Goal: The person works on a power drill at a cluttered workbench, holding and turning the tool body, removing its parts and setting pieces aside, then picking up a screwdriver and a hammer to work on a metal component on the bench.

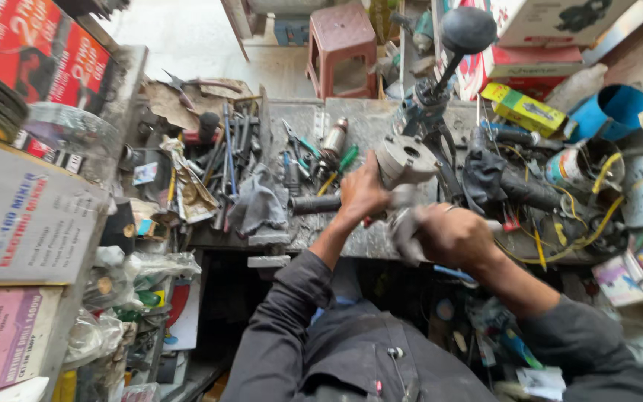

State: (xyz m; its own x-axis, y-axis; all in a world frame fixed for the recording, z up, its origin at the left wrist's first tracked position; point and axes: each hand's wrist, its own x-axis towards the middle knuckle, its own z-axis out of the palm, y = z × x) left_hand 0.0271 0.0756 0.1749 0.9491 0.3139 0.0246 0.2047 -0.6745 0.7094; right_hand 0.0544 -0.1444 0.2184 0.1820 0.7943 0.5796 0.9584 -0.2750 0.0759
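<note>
My left hand (361,195) grips a tool with a dark cylindrical handle (314,204) that sticks out to the left. Just above it sits a grey metal gear housing (405,158) of a power tool on the workbench. My right hand (452,237) is closed around a grey rag (405,232), pressed against the tool's body. A black round knob on a stem (466,33) rises behind the housing. What lies between my two hands is partly hidden.
The grey workbench (366,119) is crowded with screwdrivers and pliers (299,152), a grey cloth (260,202), and tangled yellow and black wires (582,216). Cardboard boxes (20,223) stack at the left. A pink plastic stool (341,41) stands beyond the bench.
</note>
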